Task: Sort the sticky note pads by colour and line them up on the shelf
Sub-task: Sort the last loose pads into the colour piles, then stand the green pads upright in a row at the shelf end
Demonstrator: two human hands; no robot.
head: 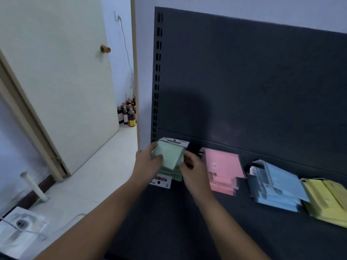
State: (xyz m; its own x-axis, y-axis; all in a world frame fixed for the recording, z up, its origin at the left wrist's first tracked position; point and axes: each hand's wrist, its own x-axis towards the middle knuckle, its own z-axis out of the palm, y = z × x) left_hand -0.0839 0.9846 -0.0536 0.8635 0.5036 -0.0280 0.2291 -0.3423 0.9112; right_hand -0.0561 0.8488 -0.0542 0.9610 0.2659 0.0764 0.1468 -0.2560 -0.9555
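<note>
Head view: my left hand [148, 162] and right hand [191, 167] both gripped the green pads [170, 158] on the shelf [187, 222].

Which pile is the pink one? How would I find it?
Look at the dark shelf with four coloured piles in a row. The pink pile is second from the left, between the green pile that both hands hold and the blue pile. It is the only pink one.

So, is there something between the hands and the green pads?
No. Both hands already touch the green pads: left hand on their left side, right hand on their right. The pink pads lie apart, further right.
</note>
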